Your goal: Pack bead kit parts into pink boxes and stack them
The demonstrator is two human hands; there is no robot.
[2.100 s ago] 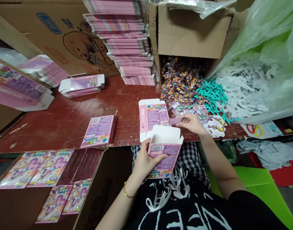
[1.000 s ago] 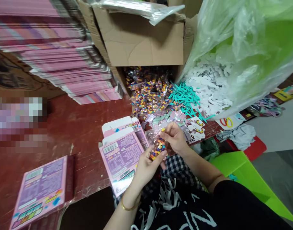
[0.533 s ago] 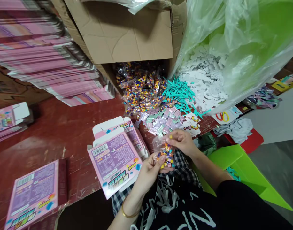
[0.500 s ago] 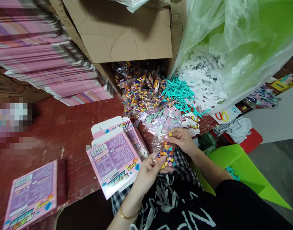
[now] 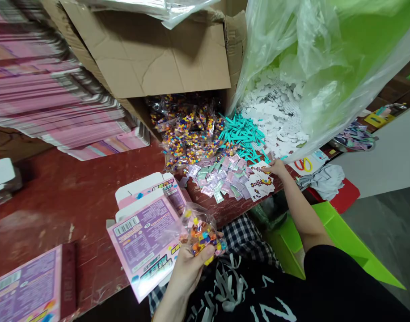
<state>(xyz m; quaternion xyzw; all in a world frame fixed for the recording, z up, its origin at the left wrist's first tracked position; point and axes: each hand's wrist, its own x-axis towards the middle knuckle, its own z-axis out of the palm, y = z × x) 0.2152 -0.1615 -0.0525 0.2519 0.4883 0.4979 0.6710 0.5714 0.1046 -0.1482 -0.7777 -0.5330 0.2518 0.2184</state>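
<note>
My left hand (image 5: 193,264) is closed around the lower part of a clear plastic bag of small coloured cubes (image 5: 203,235). The bag is held above my lap, in front of a pink and purple printed box (image 5: 146,237) with its flaps up. My right hand (image 5: 276,167) is stretched out, fingers apart, over the edge of the printed cards (image 5: 258,185). Its fingertips are beside the nearest of the teal pen-like sticks (image 5: 243,134); whether they touch one is unclear. Left of the cards lies a heap of small pastel sachets (image 5: 221,176).
More bagged cubes (image 5: 191,129) spill from a cardboard box (image 5: 171,67). White perforated pieces (image 5: 278,116) fill a plastic-lined green bin (image 5: 359,40). Flat pink cartons (image 5: 73,103) are stacked at left. Another printed box (image 5: 27,284) lies front left; a green tub (image 5: 345,246) stands at right.
My right hand has left the bag and reached forward and right to the cards and teal sticks. My left hand has moved left with the bag. The camera view has shifted somewhat.
</note>
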